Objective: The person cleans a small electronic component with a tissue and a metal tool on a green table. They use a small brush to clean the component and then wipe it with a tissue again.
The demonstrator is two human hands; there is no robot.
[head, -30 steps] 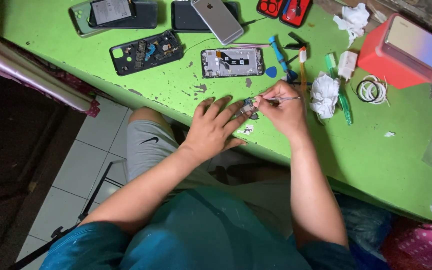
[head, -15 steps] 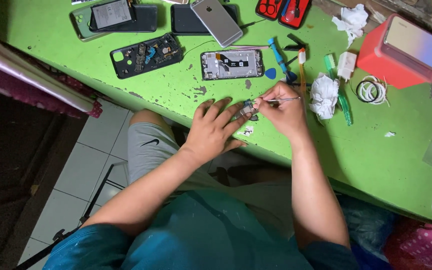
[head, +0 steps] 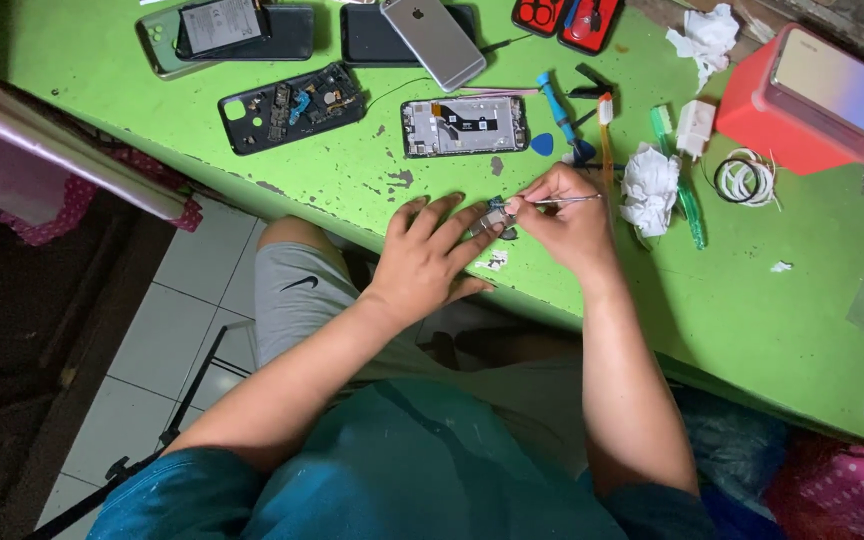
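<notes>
My left hand (head: pixel 430 257) lies flat on the green table (head: pixel 352 170), its fingertips pressing down a small metal part (head: pixel 493 215). My right hand (head: pixel 562 222) is closed around thin metal tweezers (head: pixel 562 201) whose tip touches that part. A small white scrap (head: pixel 493 262) lies just below my left fingers. Beyond my hands sits an opened phone frame with a bare circuit board (head: pixel 464 125).
A black opened phone body (head: pixel 292 106), several phones at the far edge, a silver phone (head: pixel 433 41), a blue screwdriver (head: pixel 559 112), crumpled tissue (head: pixel 648 187), a red box (head: pixel 772 110) with a phone on top, and coiled wire (head: pixel 744 179) surround the work spot.
Both hands stay in place over the small part; only slight shifts of the tweezers and of the view.
</notes>
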